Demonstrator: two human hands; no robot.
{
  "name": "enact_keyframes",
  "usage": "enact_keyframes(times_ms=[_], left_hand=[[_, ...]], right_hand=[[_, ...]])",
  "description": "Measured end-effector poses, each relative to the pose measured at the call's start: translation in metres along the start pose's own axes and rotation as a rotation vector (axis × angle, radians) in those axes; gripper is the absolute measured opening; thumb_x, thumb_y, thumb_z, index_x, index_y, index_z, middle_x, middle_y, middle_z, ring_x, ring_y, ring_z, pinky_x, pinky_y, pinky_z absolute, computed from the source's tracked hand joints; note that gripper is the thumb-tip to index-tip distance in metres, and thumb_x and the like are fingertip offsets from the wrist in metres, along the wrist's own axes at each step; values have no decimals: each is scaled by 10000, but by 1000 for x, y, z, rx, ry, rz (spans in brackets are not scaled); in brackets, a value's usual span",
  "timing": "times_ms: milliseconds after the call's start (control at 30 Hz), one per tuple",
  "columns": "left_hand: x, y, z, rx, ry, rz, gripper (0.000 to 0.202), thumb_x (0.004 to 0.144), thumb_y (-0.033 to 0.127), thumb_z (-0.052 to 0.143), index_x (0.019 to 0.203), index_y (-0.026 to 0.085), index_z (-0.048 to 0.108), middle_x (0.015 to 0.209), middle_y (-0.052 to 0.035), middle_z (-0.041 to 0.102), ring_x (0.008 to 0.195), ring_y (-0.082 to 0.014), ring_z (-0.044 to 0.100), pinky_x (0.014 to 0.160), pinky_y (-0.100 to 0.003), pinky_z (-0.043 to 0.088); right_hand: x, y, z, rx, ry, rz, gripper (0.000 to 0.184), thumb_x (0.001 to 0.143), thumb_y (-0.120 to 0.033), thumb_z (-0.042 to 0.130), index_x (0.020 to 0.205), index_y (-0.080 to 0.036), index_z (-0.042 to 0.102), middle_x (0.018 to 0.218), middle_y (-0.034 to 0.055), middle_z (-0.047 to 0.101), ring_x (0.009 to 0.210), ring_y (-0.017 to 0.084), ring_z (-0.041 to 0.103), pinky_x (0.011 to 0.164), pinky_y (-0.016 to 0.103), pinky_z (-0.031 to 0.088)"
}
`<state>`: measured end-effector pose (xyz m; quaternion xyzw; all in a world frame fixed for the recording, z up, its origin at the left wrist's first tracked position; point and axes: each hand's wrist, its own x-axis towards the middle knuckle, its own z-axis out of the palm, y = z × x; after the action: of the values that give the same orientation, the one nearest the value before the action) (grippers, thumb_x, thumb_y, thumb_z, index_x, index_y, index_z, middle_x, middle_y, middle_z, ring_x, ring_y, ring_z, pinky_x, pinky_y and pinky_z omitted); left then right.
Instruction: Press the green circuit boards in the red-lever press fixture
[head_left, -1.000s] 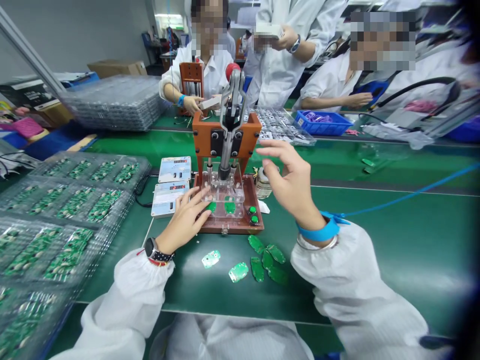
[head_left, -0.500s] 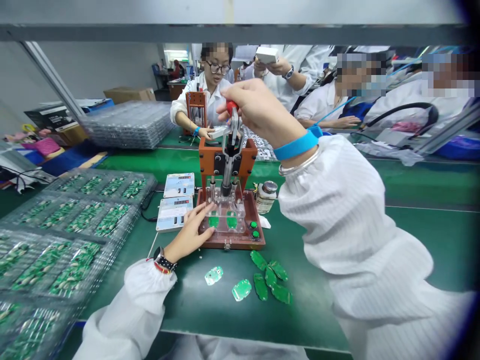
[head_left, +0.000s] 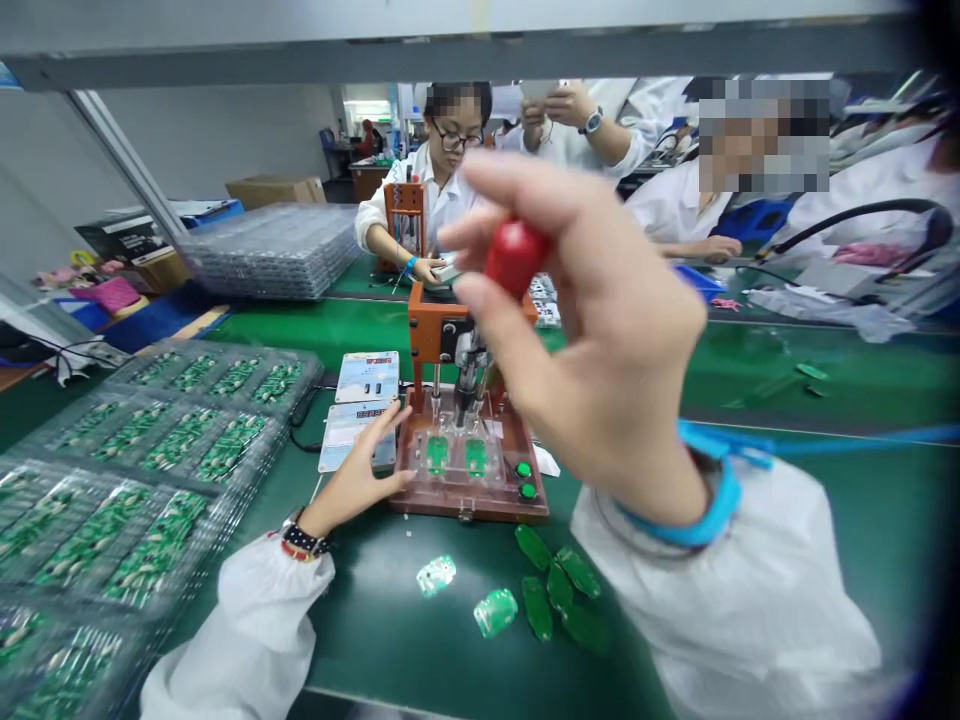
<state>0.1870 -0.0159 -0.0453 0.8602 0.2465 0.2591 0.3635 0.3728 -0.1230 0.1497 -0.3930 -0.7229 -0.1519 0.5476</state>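
An orange and brown press jig (head_left: 465, 470) stands on the green mat, with two small green circuit boards (head_left: 455, 455) under its clear plate. My right hand (head_left: 592, 330) is closed round the red knob (head_left: 514, 255) of the jig's lever, pulled down close to the camera. My left hand (head_left: 358, 478) lies with fingers stretched out against the jig's left edge and the lower of two white meters (head_left: 352, 435). Several loose green boards (head_left: 551, 585) and two pale ones (head_left: 465, 595) lie on the mat in front of the jig.
Clear trays of green boards (head_left: 127, 470) fill the left side, with a stack of clear trays (head_left: 270, 250) behind. Across the belt, people in white coats work at another orange jig (head_left: 405, 215). A grey shelf bar (head_left: 450, 50) runs overhead. A blue wrist cord (head_left: 862, 440) trails right.
My right hand went from open beside the jig up to the red knob and has pulled the lever down towards me. My left hand slid slightly left off the clear plate.
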Motion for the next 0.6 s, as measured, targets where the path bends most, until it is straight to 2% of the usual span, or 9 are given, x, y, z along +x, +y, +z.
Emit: enact_keyframes(times_ms=[67, 133, 167, 233, 300, 367, 500, 600], left_hand=[[2, -13, -16, 71, 50, -26, 667, 876, 361, 604, 1457, 224, 306, 1457, -135, 425, 1339, -284, 406, 1104, -475, 320], [7, -26, -31, 206, 69, -48, 548, 895, 387, 569, 1391, 209, 421, 1429, -130, 460, 1337, -291, 404, 1096, -491, 317], [11, -33, -37, 290, 59, -51, 545, 891, 416, 570, 1377, 206, 441, 1429, -130, 461, 1350, -307, 380, 1095, -516, 302], [21, -44, -47, 450, -8, -30, 673, 843, 514, 609, 1407, 207, 407, 1460, -143, 421, 1376, -358, 318, 1080, -570, 283], [31, -51, -52, 570, -88, 33, 848, 770, 616, 637, 1453, 216, 333, 1488, -147, 377, 1384, -402, 277, 1057, -614, 281], [39, -55, -53, 649, -145, 103, 921, 728, 660, 639, 1468, 230, 297, 1493, -136, 372, 1379, -414, 282, 1043, -636, 283], [44, -55, -49, 724, -162, 158, 839, 706, 630, 679, 1396, 236, 409, 1429, -106, 473, 1338, -386, 381, 1036, -592, 337], [46, -56, -48, 719, -178, 136, 831, 724, 626, 670, 1403, 229, 401, 1451, -110, 444, 1374, -379, 318, 1071, -601, 267]], right_hand=[[-27, -5, 7, -41, -4, -24, 278, 899, 5, 481, 1110, -160, 553, 1119, 47, 644, 1061, 156, 607, 935, 316, 509], [-52, -5, 14, -36, -32, -15, 284, 897, 24, 438, 1054, -174, 568, 1115, 80, 649, 1128, 205, 582, 943, 397, 493], [-63, -4, 17, -15, -51, 4, 296, 897, 28, 419, 1045, -183, 566, 1132, 90, 644, 1170, 225, 558, 960, 435, 478], [-76, 0, 19, 37, -83, 40, 348, 894, 38, 386, 1051, -219, 561, 1159, 70, 639, 1232, 237, 513, 989, 478, 450], [-80, 4, 19, 96, -106, 62, 390, 885, 41, 383, 1065, -255, 562, 1159, 32, 644, 1236, 228, 511, 991, 483, 442], [-79, 8, 19, 137, -107, 71, 404, 877, 37, 397, 1067, -274, 571, 1149, 7, 651, 1219, 222, 524, 991, 483, 437], [-73, 6, 19, 187, -101, 109, 459, 845, 55, 395, 1112, -275, 571, 1201, 4, 629, 1254, 230, 493, 1019, 495, 424], [-77, -9, 12, 186, -70, 165, 474, 837, 42, 415, 1135, -291, 571, 1223, 6, 617, 1276, 253, 468, 1037, 518, 412]])
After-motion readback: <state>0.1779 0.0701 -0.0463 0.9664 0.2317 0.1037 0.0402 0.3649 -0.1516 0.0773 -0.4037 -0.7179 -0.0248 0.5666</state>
